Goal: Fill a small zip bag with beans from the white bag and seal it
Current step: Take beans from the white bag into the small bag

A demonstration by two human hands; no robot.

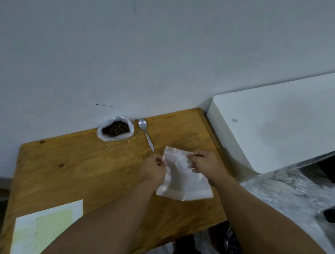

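A small translucent zip bag (184,179) lies flat on the wooden table (81,159), right of centre, with its top edge toward the wall. My left hand (154,169) pinches the bag's upper left edge and my right hand (206,163) pinches its upper right edge. The zip bag looks flat, with no beans visible inside. The white bag (115,129) stands open at the back of the table against the wall, showing dark brown beans. A metal spoon (146,132) lies just right of the white bag, bowl toward the wall.
A yellow and white sheet of paper (46,230) lies at the table's near left corner. A white box-like unit (281,121) stands close against the table's right side. A few loose beans lie near the white bag. Marbled floor shows at the right.
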